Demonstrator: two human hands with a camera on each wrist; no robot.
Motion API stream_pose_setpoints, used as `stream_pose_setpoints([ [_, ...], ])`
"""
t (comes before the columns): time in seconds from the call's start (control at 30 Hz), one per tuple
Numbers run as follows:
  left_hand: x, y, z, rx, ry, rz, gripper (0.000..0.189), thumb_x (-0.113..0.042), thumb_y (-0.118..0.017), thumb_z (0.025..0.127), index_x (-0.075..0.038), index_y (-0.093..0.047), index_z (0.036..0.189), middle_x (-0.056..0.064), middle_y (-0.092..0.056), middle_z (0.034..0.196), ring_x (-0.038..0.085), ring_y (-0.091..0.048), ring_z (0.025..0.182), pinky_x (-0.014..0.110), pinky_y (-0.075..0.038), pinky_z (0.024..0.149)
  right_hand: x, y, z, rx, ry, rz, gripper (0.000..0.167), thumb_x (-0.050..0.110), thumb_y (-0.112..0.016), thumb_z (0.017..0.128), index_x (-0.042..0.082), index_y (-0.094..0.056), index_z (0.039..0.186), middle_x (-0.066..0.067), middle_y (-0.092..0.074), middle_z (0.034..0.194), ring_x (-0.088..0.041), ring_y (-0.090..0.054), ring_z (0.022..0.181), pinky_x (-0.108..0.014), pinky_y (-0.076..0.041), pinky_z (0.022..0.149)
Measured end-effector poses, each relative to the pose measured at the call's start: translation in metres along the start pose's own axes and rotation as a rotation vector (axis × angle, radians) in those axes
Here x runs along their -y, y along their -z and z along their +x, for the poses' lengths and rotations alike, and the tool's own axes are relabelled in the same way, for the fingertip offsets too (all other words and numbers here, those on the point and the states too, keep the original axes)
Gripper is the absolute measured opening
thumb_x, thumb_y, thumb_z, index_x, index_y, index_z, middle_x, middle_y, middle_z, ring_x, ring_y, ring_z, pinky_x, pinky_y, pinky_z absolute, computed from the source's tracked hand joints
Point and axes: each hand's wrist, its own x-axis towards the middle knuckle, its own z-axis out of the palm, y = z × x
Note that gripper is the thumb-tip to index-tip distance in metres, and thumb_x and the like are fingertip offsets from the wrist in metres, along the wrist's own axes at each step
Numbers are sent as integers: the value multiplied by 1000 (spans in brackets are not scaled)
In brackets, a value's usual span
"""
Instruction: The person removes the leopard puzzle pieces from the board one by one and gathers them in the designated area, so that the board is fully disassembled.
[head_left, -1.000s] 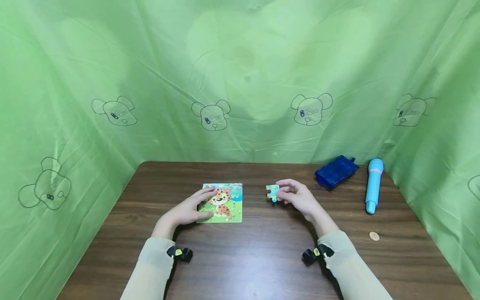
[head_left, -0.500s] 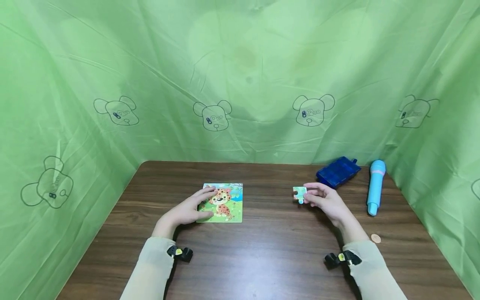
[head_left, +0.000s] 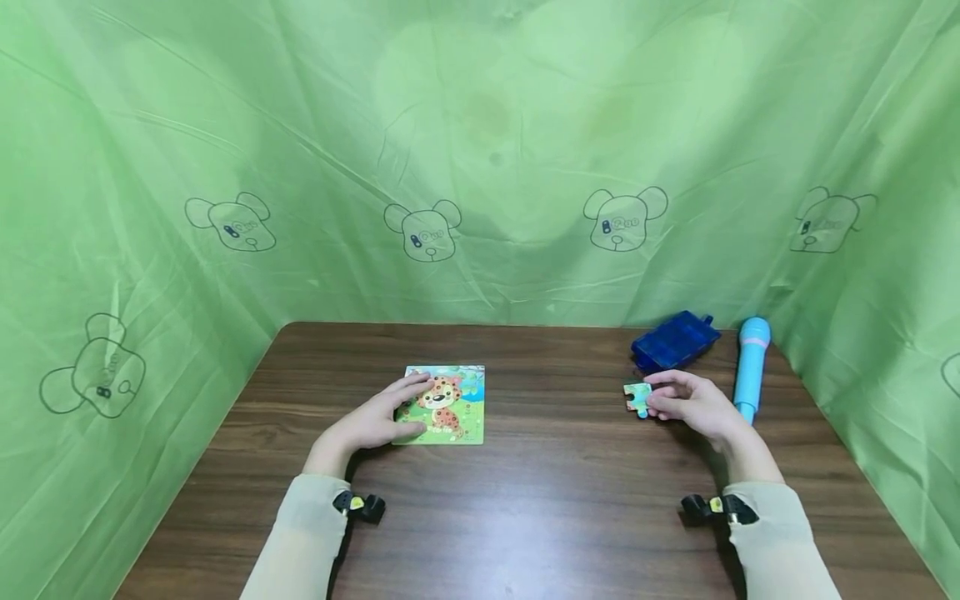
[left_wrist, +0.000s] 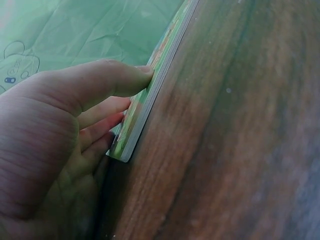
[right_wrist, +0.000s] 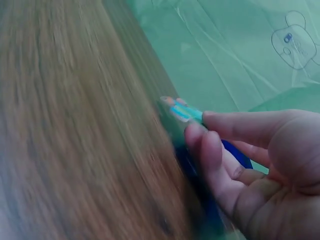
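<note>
A square jigsaw puzzle [head_left: 467, 423] with a spotted cartoon leopard on it lies flat at the middle left of the table. My left hand [head_left: 371, 418] rests on its left side, fingers and thumb spread over the picture. The left wrist view shows the thumb [left_wrist: 117, 80] lying on top, along the puzzle's layered grey edge. Over at the right, my right hand [head_left: 697, 407] pinches a loose puzzle piece [head_left: 636, 398] between thumb and fingertips. In the right wrist view that piece [right_wrist: 184, 112] is blurred and tilted, and the fingers cover part of it.
Behind the right hand lies a blue translucent plastic box [head_left: 675, 340]. A light-blue toy microphone [head_left: 752, 358] stands out beside it, its lower end partly behind the hand. Green curtain [head_left: 495, 275] borders the brown wooden table [head_left: 525, 517].
My right hand has moved to the right with the puzzle piece, away from the jigsaw puzzle, and its forearm now hides the small round disc. My left hand has stayed in place.
</note>
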Motion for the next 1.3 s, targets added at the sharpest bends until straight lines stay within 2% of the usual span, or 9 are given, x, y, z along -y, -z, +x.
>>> stream_pose_setpoints([
  [0.2, 2, 0, 1, -4, -6, 4, 81, -35, -80, 100, -14, -43, 169, 13, -28, 179, 45, -25, 163, 70, -27, 127, -6, 7, -2, -26, -20, -115, 43, 3, -72, 105, -15, -58, 142, -22, -79, 108, -14, -76, 85, -32, -64, 71],
  [0.3, 4, -1, 1, -4, -9, 4, 81, -35, -80, 100, -14, -43, 169, 13, -29, 179, 45, -25, 163, 70, -27, 127, -5, 8, -3, -37, -28, -145, 45, 2, -72, 104, -17, -54, 141, -24, -79, 109, -14, -77, 84, -32, -65, 71],
  [0.57, 5, -1, 1, -3, -9, 5, 81, -36, -81, 100, -15, -44, 169, 13, -29, 178, 45, -26, 163, 69, -27, 127, -3, 5, -2, -105, -76, -261, 42, 17, -80, 103, -13, -66, 128, -17, -81, 105, -16, -75, 81, -30, -63, 69],
  [0.77, 2, 0, 1, 2, -1, 5, 82, -36, -81, 100, -14, -44, 169, 13, -29, 178, 45, -26, 163, 69, -27, 127, -9, 4, 0, -189, -40, -286, 37, 15, -80, 102, -12, -70, 125, -15, -82, 99, -9, -75, 75, -26, -62, 66],
  [1.03, 0, 0, 2, -3, 3, 10, 81, -35, -81, 100, -13, -44, 169, 12, -29, 178, 44, -26, 163, 69, -28, 127, -8, 6, -2, -174, -85, -343, 47, 26, -84, 99, -5, -72, 132, -8, -81, 101, -14, -72, 77, -28, -58, 65],
  [1.3, 3, -1, 2, -1, -1, 10, 81, -35, -80, 100, -14, -44, 169, 11, -29, 179, 44, -25, 163, 69, -28, 127, -3, -3, 0, -187, -46, -520, 45, 37, -86, 96, 2, -78, 123, -2, -82, 95, -19, -71, 93, -35, -50, 82],
])
